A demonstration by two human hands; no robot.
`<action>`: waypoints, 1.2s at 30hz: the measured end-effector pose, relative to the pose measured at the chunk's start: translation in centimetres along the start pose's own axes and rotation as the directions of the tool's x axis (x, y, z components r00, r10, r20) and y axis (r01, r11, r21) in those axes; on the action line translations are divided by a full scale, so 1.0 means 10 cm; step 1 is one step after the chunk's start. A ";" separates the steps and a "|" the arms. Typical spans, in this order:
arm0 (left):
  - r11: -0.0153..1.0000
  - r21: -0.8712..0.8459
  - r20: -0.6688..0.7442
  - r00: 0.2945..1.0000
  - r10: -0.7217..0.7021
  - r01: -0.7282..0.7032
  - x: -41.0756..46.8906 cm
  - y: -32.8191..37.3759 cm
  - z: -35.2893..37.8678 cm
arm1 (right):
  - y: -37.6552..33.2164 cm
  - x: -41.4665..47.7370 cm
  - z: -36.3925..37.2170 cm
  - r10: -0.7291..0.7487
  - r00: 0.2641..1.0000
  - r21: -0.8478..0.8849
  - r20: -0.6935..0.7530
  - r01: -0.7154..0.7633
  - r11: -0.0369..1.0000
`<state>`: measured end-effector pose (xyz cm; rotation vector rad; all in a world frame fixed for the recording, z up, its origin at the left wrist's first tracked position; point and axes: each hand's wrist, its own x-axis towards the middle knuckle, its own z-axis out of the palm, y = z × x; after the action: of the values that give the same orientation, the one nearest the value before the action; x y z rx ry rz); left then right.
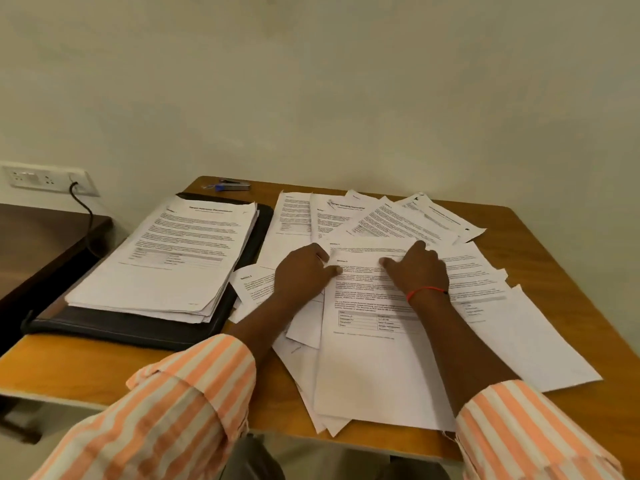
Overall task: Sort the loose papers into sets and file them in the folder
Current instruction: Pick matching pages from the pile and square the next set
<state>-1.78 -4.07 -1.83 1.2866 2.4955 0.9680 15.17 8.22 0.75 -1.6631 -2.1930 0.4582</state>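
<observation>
A black folder [242,282] lies open on the left of the wooden table, with a thick stack of printed sheets [173,258] resting on it. Loose printed papers [398,216] are spread in overlapping layers over the table's middle and right. The topmost sheet [374,368] lies nearest me, its lower edge hanging past the table's front. My left hand [304,271] presses flat on that sheet's upper left corner. My right hand [415,268], with a red thread on the wrist, rests on the sheet's upper middle, fingers spread. Neither hand grips anything.
A stapler with a blue part [232,183] sits at the table's back edge behind the folder. A dark wooden surface [41,244] stands to the left, below a wall socket panel [48,178] with a black cable plugged in. The wooden table [554,258] shows at right.
</observation>
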 end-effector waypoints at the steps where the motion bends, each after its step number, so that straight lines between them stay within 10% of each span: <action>1: 0.999 -0.038 0.003 1.000 -0.016 0.016 0.02 -0.02 0.00 | 0.01 0.03 0.03 -0.007 0.999 0.002 -0.032 0.007 1.000; 8: 0.826 -0.562 -0.137 0.982 -0.129 0.030 0.11 -0.07 -0.09 | 0.11 0.08 0.10 -0.076 0.977 0.182 -0.197 0.113 0.977; 15: 0.922 -0.384 -0.030 0.997 -0.065 0.048 0.16 -0.04 0.00 | 0.22 0.18 0.08 -0.003 0.999 -0.043 -0.052 0.000 0.999; 36: 0.801 -0.592 -0.146 0.965 -0.220 0.093 0.17 0.01 -0.13 | 0.01 0.12 -0.04 0.071 0.979 0.611 -0.189 0.060 0.789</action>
<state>-3.33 -3.31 -0.54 0.7967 2.1104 1.7192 15.13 9.45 1.16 -1.2805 -1.6347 0.8578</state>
